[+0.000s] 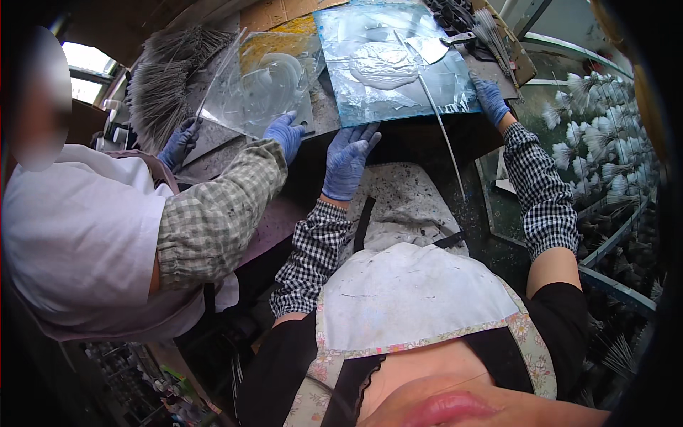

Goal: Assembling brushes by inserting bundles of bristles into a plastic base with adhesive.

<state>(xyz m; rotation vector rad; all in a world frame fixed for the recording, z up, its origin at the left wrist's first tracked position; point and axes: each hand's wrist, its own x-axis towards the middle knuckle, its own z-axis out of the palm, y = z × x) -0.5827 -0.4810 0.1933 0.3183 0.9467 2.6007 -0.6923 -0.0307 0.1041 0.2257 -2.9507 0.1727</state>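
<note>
A bluish glass sheet (pixel 441 92) lies on the bench before me, with a pool of silvery paste (pixel 384 65) spread on it. My left hand (pixel 347 164), in a blue glove, grips its front edge, fingertips partly hidden by the sheet. At the right front corner, my right hand (pixel 491 99), also gloved, is closed around the edge. Across the sheet slants a thin pale rod (pixel 435 107), its lower end sticking out past the front edge. A scraper (pixel 429 50) with a dark handle rests on the sheet near the back right.
To my left a co-worker's gloved hand (pixel 284 135) touches a clear smeared plate (pixel 267 89); the other hand (pixel 178 142) is near a thin rod. Grey bristle bundles (pixel 167 82) lie beyond. White-tufted bundles (pixel 605 135) fill a rack on my right. More bristles (pixel 491 35) lie back right.
</note>
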